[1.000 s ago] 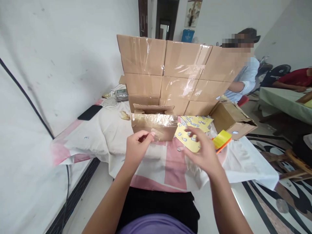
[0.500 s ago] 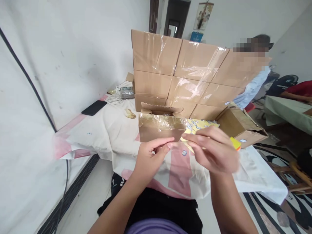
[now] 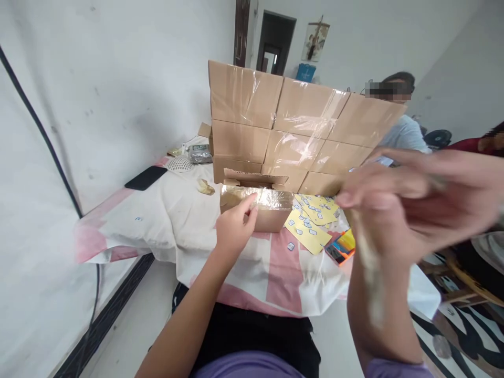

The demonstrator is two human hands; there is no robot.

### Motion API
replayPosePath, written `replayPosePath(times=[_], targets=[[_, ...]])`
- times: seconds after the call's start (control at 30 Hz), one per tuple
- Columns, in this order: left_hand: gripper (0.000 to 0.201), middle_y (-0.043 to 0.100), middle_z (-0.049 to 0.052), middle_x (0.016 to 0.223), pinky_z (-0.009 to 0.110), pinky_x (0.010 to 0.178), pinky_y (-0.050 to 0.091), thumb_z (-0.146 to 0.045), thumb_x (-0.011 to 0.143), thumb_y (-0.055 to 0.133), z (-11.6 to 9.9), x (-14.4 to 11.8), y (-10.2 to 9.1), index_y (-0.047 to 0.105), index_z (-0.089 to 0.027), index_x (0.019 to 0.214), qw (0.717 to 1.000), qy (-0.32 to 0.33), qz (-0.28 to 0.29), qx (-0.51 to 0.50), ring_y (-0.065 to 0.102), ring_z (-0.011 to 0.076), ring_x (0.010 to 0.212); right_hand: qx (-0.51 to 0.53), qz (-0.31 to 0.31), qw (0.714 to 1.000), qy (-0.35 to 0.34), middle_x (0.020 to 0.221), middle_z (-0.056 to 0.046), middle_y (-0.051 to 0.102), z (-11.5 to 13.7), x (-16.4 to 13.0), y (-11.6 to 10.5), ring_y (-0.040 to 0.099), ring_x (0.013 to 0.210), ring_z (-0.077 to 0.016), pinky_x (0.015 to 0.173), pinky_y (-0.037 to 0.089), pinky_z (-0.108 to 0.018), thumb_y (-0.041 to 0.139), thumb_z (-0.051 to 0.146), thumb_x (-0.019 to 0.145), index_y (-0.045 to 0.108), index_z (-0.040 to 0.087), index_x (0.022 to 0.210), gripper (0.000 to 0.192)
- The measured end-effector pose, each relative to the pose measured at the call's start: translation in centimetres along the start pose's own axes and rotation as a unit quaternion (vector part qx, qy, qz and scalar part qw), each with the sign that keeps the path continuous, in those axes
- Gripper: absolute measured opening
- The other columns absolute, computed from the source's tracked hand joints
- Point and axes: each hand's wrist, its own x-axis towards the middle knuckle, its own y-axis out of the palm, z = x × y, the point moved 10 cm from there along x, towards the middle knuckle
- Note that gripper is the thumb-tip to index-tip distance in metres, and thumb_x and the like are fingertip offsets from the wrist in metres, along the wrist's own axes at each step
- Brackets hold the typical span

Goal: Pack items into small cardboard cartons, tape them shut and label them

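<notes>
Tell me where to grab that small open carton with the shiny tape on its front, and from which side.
Grip the small open carton by its two short end walls, coming down from above. Its top is open and flaps stand up, so the rim is exposed. The stacked boxes block the back, yellow sheets crowd its right, and the left hand already touches the taped front edge, so the front is probably slick.

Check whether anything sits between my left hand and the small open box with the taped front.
Nothing visible does: the left hand already touches the small open box at its taped front rim. The right hand is raised, blurred, apart.
</notes>
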Motion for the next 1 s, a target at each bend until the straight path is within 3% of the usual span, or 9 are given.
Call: replayPosePath(times=[0.1, 0.23, 0.4, 0.53, 0.67, 0.77, 0.87, 0.93, 1.0], targets=[[0.043, 0.073, 0.0, 0.075, 0.029, 0.063, 0.034, -0.034, 0.097, 0.059, -0.7, 1.5, 0.3, 0.067, -0.029, 0.139, 0.997, -0.002, 0.025, 0.07, 0.065, 0.0198, 0.07, 0.071, -0.042, 0.995, -0.062, 0.068, 0.006, 0.065, -0.6, 1.6, 1.7, 0.067, 0.062, -0.016, 0.061, 0.056, -0.032, 0.077, 0.024, 0.093, 0.069, 0.033, 0.117, 0.026], [0.053, 0.071, 0.0, 0.071, 0.03, 0.061, 0.033, -0.035, 0.097, 0.059, -0.9, 3.1, -0.3, 0.057, -0.025, 0.149, 0.995, -0.011, 0.014, 0.101, 0.064, 0.0214, 0.068, 0.108, 0.001, 0.994, -0.02, 0.068, 0.006, 0.069, -5.2, 2.8, 4.2, 0.068, 0.062, -0.0136, 0.056, 0.053, -0.025, 0.076, 0.026, 0.094, 0.068, 0.027, 0.113, 0.021], [0.028, 0.073, 0.001, 0.076, 0.032, 0.059, 0.026, -0.029, 0.096, 0.059, -2.0, 4.5, -0.4, 0.077, -0.033, 0.117, 0.989, 0.038, 0.016, 0.14, 0.062, 0.021, 0.067, 0.14, 0.021, 0.988, 0.068, 0.062, 0.007, 0.062, -10.2, 3.0, 4.0, 0.06, 0.055, -0.0145, 0.056, 0.051, -0.029, 0.081, 0.046, 0.087, 0.064, 0.028, 0.112, 0.035], [0.021, 0.069, 0.0, 0.074, 0.032, 0.062, 0.031, -0.027, 0.098, 0.057, -2.3, 4.5, -0.4, 0.078, -0.029, 0.103, 0.99, 0.057, -0.016, 0.131, 0.061, 0.0189, 0.073, 0.251, 0.082, 0.949, 0.173, 0.062, 0.006, 0.053, -12.9, 3.3, 4.8, 0.05, 0.055, -0.0183, 0.058, 0.05, -0.038, 0.066, 0.075, 0.084, 0.065, 0.031, 0.12, 0.057], [0.02, 0.067, 0.0, 0.075, 0.034, 0.074, 0.038, -0.024, 0.1, 0.057, -2.6, 4.2, -0.3, 0.076, -0.026, 0.099, 0.987, 0.078, -0.05, 0.13, 0.06, 0.0189, 0.078, 0.361, 0.087, 0.895, 0.248, 0.061, 0.004, 0.046, -14.9, 3.8, 6.5, 0.052, 0.063, -0.0202, 0.063, 0.049, -0.037, 0.063, 0.066, 0.089, 0.068, 0.029, 0.114, 0.045], [0.019, 0.067, 0.006, 0.089, 0.036, 0.08, 0.042, -0.026, 0.1, 0.058, -2.7, 4.3, -0.3, 0.076, -0.025, 0.094, 0.982, 0.091, -0.077, 0.145, 0.059, 0.0233, 0.091, 0.432, 0.077, 0.847, 0.299, 0.06, 0.005, 0.042, -16.3, 3.5, 8.4, 0.051, 0.065, -0.0186, 0.062, 0.047, -0.033, 0.069, 0.054, 0.088, 0.069, 0.026, 0.107, 0.034], [0.014, 0.064, 0.012, 0.12, 0.042, 0.092, 0.046, -0.027, 0.096, 0.063, -2.5, 5.0, 0.0, 0.077, -0.026, 0.093, 0.975, 0.095, -0.073, 0.185, 0.056, 0.0315, 0.116, 0.455, 0.052, 0.829, 0.321, 0.06, 0.005, 0.041, -17.4, 3.0, 9.3, 0.047, 0.063, -0.0177, 0.061, 0.045, -0.032, 0.069, 0.051, 0.086, 0.07, 0.026, 0.104, 0.031], [0.025, 0.051, 0.014, 0.15, 0.052, 0.103, 0.045, -0.027, 0.095, 0.065, -2.3, 5.9, 0.6, 0.073, -0.028, 0.118, 0.97, 0.096, -0.046, 0.217, 0.044, 0.0393, 0.139, 0.451, 0.037, 0.83, 0.326, 0.061, 0.005, 0.042, -18.0, 2.5, 9.3, 0.046, 0.063, -0.0179, 0.062, 0.045, -0.033, 0.069, 0.05, 0.085, 0.069, 0.026, 0.102, 0.029], [0.058, 0.029, 0.013, 0.17, 0.065, 0.114, 0.036, -0.027, 0.095, 0.065, -2.5, 6.9, 1.1, 0.051, -0.027, 0.151, 0.963, 0.11, -0.012, 0.247, 0.023, 0.0425, 0.156, 0.444, 0.033, 0.83, 0.334, 0.062, 0.004, 0.044, -18.4, 2.1, 9.3, 0.047, 0.064, -0.0179, 0.064, 0.046, -0.033, 0.069, 0.048, 0.084, 0.069, 0.026, 0.101, 0.028]])
